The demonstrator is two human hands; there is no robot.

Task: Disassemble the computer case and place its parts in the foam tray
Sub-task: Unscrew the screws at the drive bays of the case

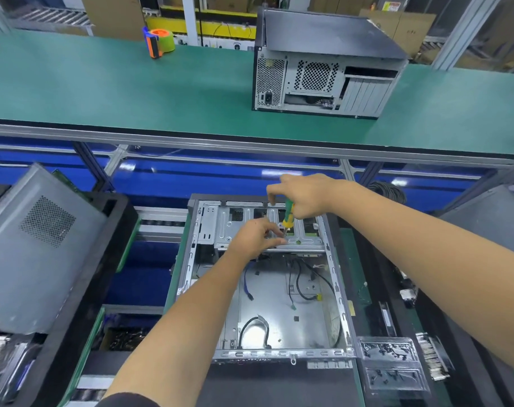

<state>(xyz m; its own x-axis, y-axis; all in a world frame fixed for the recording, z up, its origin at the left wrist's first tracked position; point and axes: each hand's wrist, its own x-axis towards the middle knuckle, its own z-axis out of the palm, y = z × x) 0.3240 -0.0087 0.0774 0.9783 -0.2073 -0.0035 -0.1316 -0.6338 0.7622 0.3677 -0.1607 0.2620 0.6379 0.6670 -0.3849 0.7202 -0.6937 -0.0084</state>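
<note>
Computer case [264, 304] open; right hand [305, 198] grips screwdriver [288, 216], tip seemingly at bracket.

an open computer case [279, 289] is lying on its side near the front of the view, its side panel off and its bare grey metal floor facing up. loose black cables [301, 277] and one blue cable [248, 284] are trailing across that floor. a silver drive cage [220, 227] is sitting across the far end of the case. a screwdriver [288, 217] with a yellow and green handle is standing nearly upright over the cage, tip down. black foam tray [390, 368] sections are lying just right of the case, with small dark parts in their pockets.
</note>
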